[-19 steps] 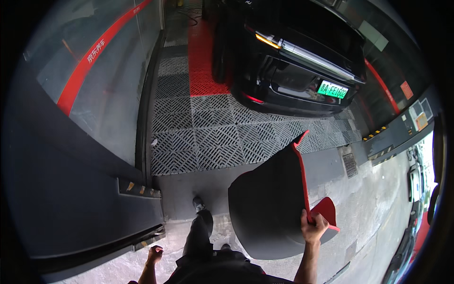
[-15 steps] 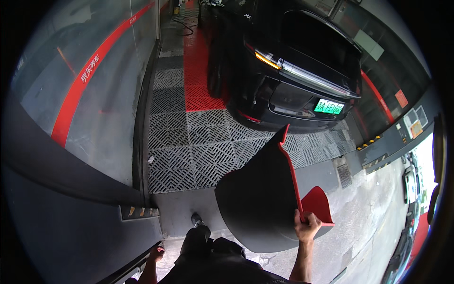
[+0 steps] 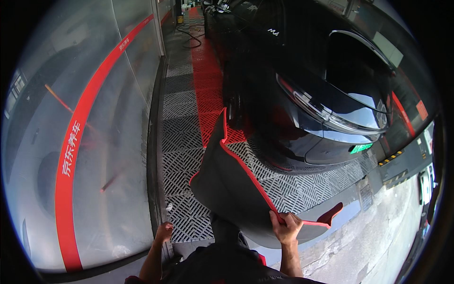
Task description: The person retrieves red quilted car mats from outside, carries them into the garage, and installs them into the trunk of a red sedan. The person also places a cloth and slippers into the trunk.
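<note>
A large black car mat (image 3: 227, 184) with a raised red edge hangs bent in front of me. My right hand (image 3: 287, 229) is closed around its red-edged rim. One end of the mat points up toward the car's side, and the other curls up to the right of my hand. My left hand (image 3: 164, 233) hangs low beside the glass wall, fingers curled in, with nothing seen in it. The rear of a black car (image 3: 302, 123) stands just beyond the mat.
On the left runs a glass wall (image 3: 109, 142) with a red stripe. Grey and red grid floor tiles (image 3: 182, 137) lie between it and the car. A dark hose (image 3: 191, 40) lies on the floor farther ahead. At right is worn concrete (image 3: 350, 246) by a striped barrier edge.
I have stepped forward onto the tiles, and the car's rear corner is nearer. The mat has swung leftward with my right hand. My left hand has come up into fuller view.
</note>
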